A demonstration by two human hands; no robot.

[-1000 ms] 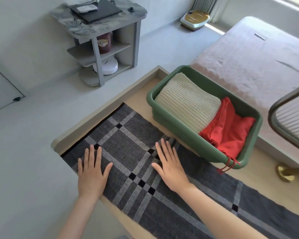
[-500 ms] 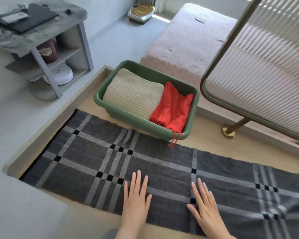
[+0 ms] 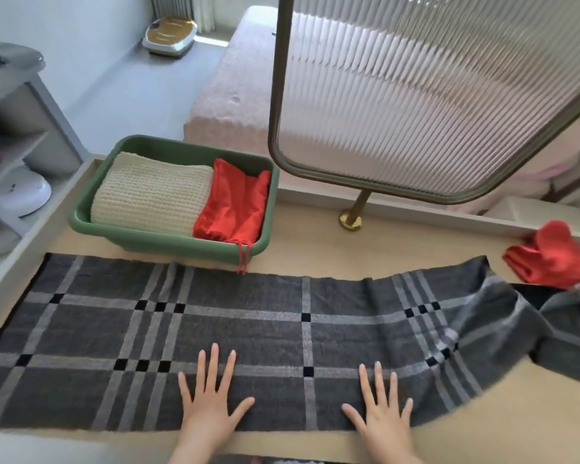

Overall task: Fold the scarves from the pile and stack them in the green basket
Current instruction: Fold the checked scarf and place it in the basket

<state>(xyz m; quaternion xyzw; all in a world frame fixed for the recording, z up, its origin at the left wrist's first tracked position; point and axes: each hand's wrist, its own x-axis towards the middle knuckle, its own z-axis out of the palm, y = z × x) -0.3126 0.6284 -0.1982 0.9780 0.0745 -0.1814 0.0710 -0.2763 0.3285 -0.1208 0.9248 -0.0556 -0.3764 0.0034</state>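
Smoothing the grey scarf [image 3: 248, 329] out along the table [image 3: 315, 242], likely to get a flat base before the first fold. Laid lengthwise, flat on the left and through the middle, bunched and twisted at the right end, then lost past the frame edge. Pinned at its near edge by the left hand [image 3: 208, 406] and right hand [image 3: 382, 416], each palm down with fingers straight and spread, gripping nothing. Set apart like that, at a guess, to keep the cloth taut between them.

Just behind the far edge, the basket [image 3: 168, 242], kept close so a folded piece needs only a short lift. Already loaded with a cream scarf [image 3: 154, 192] folded on the left and a red scarf [image 3: 235, 202] beside it, strings [image 3: 243, 259] trailing over the near rim. Off to the right, near the bunched end, a red cloth [image 3: 556, 259] heaped loosely and blurred, possibly the rest of the pile. Beyond the table, a ribbed screen [image 3: 416, 95] on a brass post, and a bed [image 3: 235, 105].
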